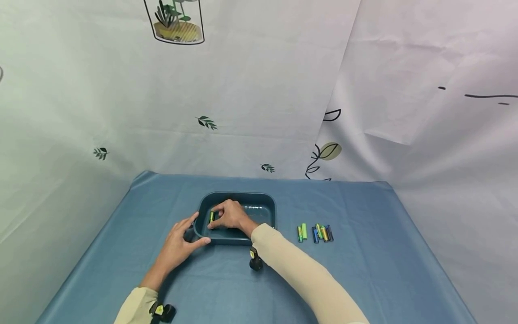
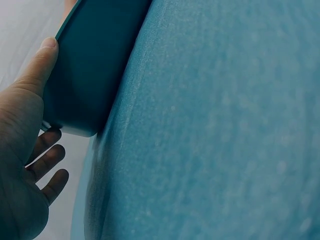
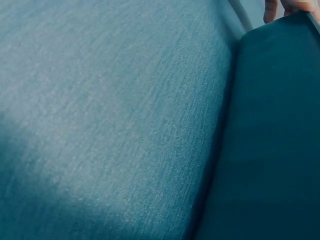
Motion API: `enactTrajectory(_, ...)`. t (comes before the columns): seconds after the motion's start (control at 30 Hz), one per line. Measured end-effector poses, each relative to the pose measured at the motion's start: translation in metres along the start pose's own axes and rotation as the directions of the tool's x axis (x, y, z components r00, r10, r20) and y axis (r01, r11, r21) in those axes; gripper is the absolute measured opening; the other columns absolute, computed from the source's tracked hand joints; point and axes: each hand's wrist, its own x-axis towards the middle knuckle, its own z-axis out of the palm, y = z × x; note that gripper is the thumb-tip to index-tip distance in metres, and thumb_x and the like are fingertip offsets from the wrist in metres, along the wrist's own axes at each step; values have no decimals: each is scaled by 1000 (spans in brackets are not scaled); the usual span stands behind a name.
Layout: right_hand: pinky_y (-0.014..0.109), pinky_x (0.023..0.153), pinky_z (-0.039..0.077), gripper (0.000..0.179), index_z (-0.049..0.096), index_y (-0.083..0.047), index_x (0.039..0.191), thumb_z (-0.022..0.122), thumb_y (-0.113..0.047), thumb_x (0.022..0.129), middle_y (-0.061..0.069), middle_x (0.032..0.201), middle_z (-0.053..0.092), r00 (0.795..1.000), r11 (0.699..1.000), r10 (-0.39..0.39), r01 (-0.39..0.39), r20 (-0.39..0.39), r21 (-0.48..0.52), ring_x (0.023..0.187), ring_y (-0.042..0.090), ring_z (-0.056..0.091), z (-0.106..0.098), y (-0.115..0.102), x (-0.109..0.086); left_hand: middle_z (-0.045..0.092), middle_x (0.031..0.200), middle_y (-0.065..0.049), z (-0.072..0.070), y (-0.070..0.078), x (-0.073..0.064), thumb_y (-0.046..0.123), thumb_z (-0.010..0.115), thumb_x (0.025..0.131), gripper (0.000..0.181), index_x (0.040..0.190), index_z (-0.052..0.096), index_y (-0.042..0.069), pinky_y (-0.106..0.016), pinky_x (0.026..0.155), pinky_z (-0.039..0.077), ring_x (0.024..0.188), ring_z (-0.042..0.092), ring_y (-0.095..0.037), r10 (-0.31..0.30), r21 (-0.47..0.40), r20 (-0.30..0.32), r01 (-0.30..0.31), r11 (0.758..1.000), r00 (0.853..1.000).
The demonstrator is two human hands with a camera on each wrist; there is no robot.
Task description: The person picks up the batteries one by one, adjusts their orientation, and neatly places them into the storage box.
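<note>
Nearest, cream sleeves (image 1: 305,274) with black wrist cameras (image 1: 163,312) reach over the desk (image 1: 218,292), which is covered in blue cloth. The left hand (image 1: 178,240) is spread about the near-left corner of a dark teal, rounded rectangular tray (image 1: 236,241), its thumb touching the front wall close to the rim. To the tray's right, slim cylindrical batteries (image 1: 325,234) in green, gold and blue lie in two close groups. Inside the tray, toward its left end, the right hand (image 1: 232,214) pinches one yellow-green cylindrical battery (image 1: 212,217) between thumb and finger. Beyond hangs white leaf-printed fabric (image 1: 251,90).
</note>
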Motion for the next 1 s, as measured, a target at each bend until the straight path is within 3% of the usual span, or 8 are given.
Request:
enactTrajectory(0.4, 19, 61, 46, 55, 76, -17, 124, 92, -40, 77, -8, 78, 60, 1000, 997, -3, 3, 7, -78, 66, 6, 54, 4, 1, 1, 47, 152, -25, 0, 1, 0, 50, 84, 82, 93, 158, 41, 18, -70, 97, 42, 135, 43, -48, -18, 7, 4, 18, 1000, 1000)
enactTrajectory(1.0, 21, 67, 48, 53, 75, -18, 124, 91, -39, 78, -8, 82, 60, 1000, 1000, -2, 2, 14, -32, 68, 6, 54, 0, 0, -1, 47, 152, -24, 0, 3, 0, 50, 83, 82, 93, 159, 41, 19, -72, 102, 37, 139, 39, -50, -31, -2, 7, 31, 1000, 999)
